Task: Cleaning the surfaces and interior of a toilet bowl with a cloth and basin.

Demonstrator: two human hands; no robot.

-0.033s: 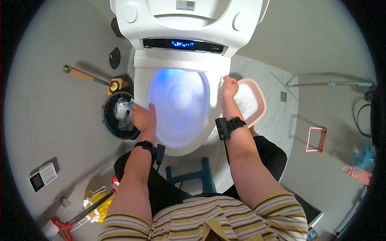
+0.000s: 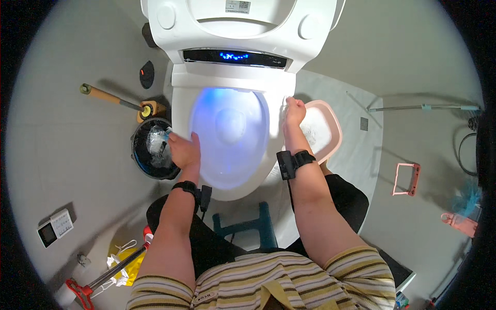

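A white toilet point(image 2: 233, 77) fills the middle, its lid raised and its bowl lit blue. Over the left side of the rim lies my left hand point(image 2: 184, 150), thumb apart from the fingers. Its fingertips reach toward a black bin point(image 2: 136, 155) with a clear plastic bag point(image 2: 157, 144) inside; a small pale-blue and white bit shows beside them. At the right edge of the rim my right hand point(image 2: 295, 112) is closed, fingers curled. A white sliver shows beside its fingertips, and what it holds, if anything, is hidden.
Right of the toilet stands a pink basin point(image 2: 336, 126) with whitish contents, partly behind my right forearm. A wooden-handled plunger point(image 2: 111, 97) stands behind the bin. A dark green stool point(image 2: 264, 222) is between my legs. A red-ended pole point(image 2: 111, 268) leans at lower left.
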